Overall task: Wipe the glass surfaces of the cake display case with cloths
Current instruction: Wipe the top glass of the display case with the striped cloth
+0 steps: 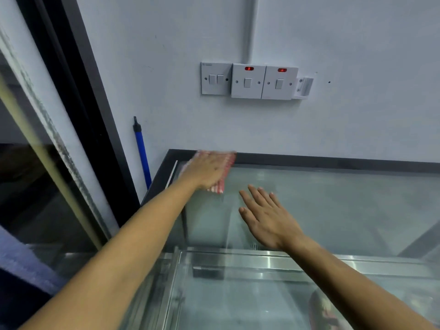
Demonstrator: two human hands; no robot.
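Wall [333,39]: pale painted surface, far side, running the full width behind your work.

Cake display case [404,164]: dark-framed unit against that wall. Its glass top [345,210] is the surface in hand, with a steel rail crossing under it on the near side. Judged step: wiping the far-left corner. Work from that corner outward in overlapping passes, and carry each pass right up to the dark frame, where smears are likely to collect.

Sliding door frame [71,115]: dark, leaning through the left of the scene, apart from the case.

Switch plates [248,81]: three in a row on the wall, two with red lamps lit. Keep a damp cloth away from them.

Blue handle [142,153]: propped in the gap between wall and case, left of the corner.

Left hand [204,172]: flat, fingers extended, pressing down on the cloth; blurred, so finer detail cannot be told.

Right hand [264,215]: fingers straight and spread, holding nothing, over the glass nearer to you; contact cannot be told. Bare skin may leave prints, so keep it lifted.

Red-and-white striped cloth [225,175]: under your left hand, at the far-left corner of the glass.
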